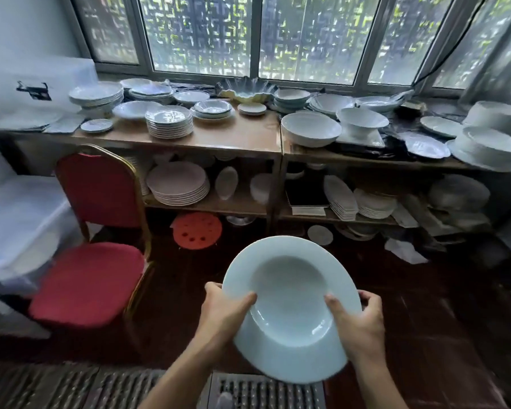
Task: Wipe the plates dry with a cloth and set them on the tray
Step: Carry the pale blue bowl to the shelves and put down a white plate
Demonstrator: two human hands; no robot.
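A wide-rimmed, pale blue-white deep plate (pixel 289 305) is held in front of me above the dark floor, its hollow facing up. My left hand (pixel 223 312) grips its left rim, thumb on top and fingers under the edge. My right hand (pixel 357 323) grips the right rim the same way, thumb lying on the rim's inner side. No cloth and no tray show in this view.
A red chair with a gold frame (pixel 92 252) stands at the left. Wooden shelf tables (pixel 242 137) under the window carry several stacks of white plates and bowls. A metal grate (pixel 266 391) lies at the bottom. A red perforated stool (pixel 196 230) sits under the shelf.
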